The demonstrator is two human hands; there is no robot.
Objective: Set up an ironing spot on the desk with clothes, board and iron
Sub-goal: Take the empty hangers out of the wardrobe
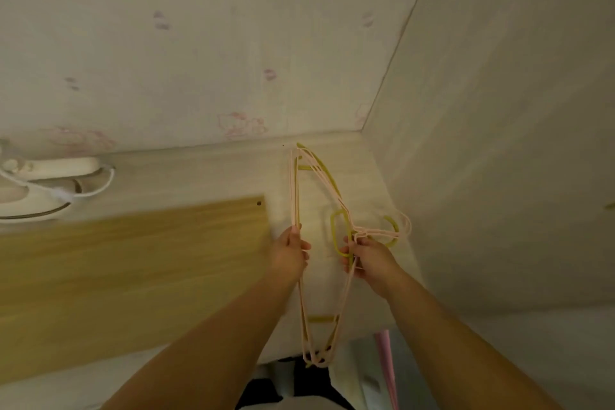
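Note:
I hold a bundle of thin plastic clothes hangers (317, 176), pink ones and a yellow-green one, over the right end of the pale desk (206, 173). My left hand (291, 251) grips the hangers' straight bar. My right hand (367, 260) grips them near their hooks. A light wooden board (133, 263) lies flat on the desk to the left of my hands. A white iron (30, 200) with its white cord rests at the desk's far left, partly cut off by the frame edge. No clothes are visible.
Patterned wallpaper covers the wall (199, 43) behind the desk, and a plain side wall (499, 143) closes off the right. A white power strip (56, 166) lies along the back edge. A pink rod (387, 366) stands below the desk's front right corner.

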